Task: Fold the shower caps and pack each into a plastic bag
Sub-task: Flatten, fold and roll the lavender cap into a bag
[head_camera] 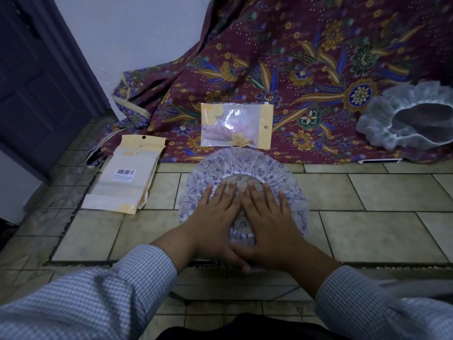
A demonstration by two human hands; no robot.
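Left hand [215, 217] and right hand [267, 217] side by side, fingers straight and flat, pressing a blue-print shower cap [245, 165] on the tiled floor [367, 192], filled plastic bag [236, 125] just beyond on flowery cloth [318, 57], empty bags [127, 175] left, white cap [407, 114] far right.

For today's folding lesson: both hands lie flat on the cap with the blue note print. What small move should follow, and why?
Probably fold one half over the other. The shower cap lies spread in a full circle on the tiled floor, with left hand and right hand pressing it flat.
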